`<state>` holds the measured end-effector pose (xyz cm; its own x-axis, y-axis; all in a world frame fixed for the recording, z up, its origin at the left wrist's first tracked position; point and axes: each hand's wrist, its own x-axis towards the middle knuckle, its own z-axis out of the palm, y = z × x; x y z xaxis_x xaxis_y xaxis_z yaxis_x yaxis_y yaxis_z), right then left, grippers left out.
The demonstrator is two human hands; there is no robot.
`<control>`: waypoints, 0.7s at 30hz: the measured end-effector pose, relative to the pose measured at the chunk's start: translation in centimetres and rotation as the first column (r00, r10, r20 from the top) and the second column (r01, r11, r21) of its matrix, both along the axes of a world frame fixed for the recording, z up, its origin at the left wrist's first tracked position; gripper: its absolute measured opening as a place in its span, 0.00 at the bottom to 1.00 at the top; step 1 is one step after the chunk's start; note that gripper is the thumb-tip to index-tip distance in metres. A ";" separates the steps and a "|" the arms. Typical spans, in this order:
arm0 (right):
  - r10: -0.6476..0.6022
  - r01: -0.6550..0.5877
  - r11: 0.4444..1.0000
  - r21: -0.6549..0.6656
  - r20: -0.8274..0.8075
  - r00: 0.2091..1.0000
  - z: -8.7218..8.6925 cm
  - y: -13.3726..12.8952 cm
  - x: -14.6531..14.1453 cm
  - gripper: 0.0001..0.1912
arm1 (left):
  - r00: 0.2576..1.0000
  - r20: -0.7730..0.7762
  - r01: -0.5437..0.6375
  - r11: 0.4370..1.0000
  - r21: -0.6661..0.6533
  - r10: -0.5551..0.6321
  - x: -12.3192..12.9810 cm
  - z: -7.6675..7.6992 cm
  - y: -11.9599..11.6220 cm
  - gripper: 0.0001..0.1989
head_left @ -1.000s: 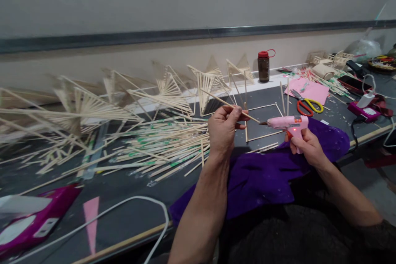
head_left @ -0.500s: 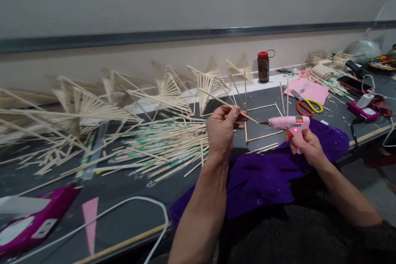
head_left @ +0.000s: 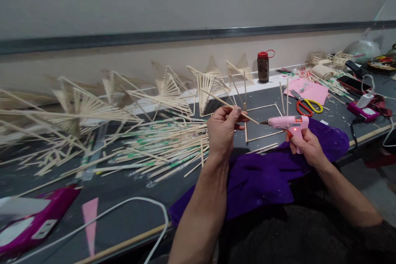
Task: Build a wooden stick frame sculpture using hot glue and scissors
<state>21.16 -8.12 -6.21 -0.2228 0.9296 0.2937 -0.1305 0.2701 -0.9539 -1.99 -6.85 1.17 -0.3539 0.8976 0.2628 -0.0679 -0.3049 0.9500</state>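
Between the thumb and fingers of my left hand (head_left: 223, 130) is a thin wooden stick (head_left: 216, 98), slanting down to the right. My right hand (head_left: 306, 144) grips a pink hot glue gun (head_left: 287, 122) by its handle, and a small red light glows on it. The gun's nozzle points left and meets or nearly meets the stick's lower end. Behind and below the hands, a frame of sticks (head_left: 262, 137) lies on the dark table (head_left: 266, 95), with several sticks standing upright from it. My left hand hides part of that frame.
Left of my hands lies a pile of wrapped sticks (head_left: 161, 144). Fan-shaped stick structures (head_left: 93, 109) line the wall. Scissors (head_left: 309, 105) rest by pink paper (head_left: 315, 90), near a bottle (head_left: 263, 68). A purple cloth (head_left: 256, 177) covers the front edge; a white cord (head_left: 133, 199) curves at left.
Both hands stay almost in place. The stick's lower end and the glue gun's nozzle have shifted only very slightly.
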 end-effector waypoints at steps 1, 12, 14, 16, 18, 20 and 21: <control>-0.003 0.003 1.000 -0.002 0.003 1.000 0.0 0.0 0.0 0.12 | 1.000 -0.004 -0.002 1.000 0.002 0.002 0.0 0.0 0.0 0.17; -0.007 0.006 1.000 0.012 0.034 0.999 -0.4 0.0 0.2 0.11 | 1.000 0.000 -0.002 1.000 0.011 0.002 -0.2 -0.1 0.1 0.18; -0.001 0.001 1.000 0.010 0.027 1.000 -0.3 0.0 0.2 0.11 | 1.000 -0.003 0.001 1.000 0.008 -0.001 -0.2 -0.1 0.0 0.18; -0.001 0.001 1.000 0.008 0.019 1.000 -0.3 0.0 0.1 0.11 | 1.000 -0.002 0.002 1.000 0.011 -0.002 -0.1 -0.1 0.0 0.18; -0.006 0.006 1.000 0.005 0.019 1.000 -0.2 0.0 0.1 0.11 | 1.000 -0.004 -0.001 1.000 0.016 0.001 -0.1 -0.1 0.0 0.18; -0.006 0.006 1.000 0.000 0.026 1.000 -0.3 0.1 0.1 0.11 | 1.000 -0.010 -0.005 1.000 0.021 0.005 -0.1 -0.1 0.0 0.18; -0.006 0.007 1.000 -0.002 0.027 1.000 -0.3 0.1 0.1 0.10 | 1.000 -0.012 -0.008 1.000 0.023 0.008 0.0 -0.1 0.1 0.18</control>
<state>21.23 -8.04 -6.50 -0.2244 0.9316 0.2859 -0.1034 0.2690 -0.9576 -2.04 -6.80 1.10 -0.3577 0.8886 0.2872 -0.0543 -0.3268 0.9436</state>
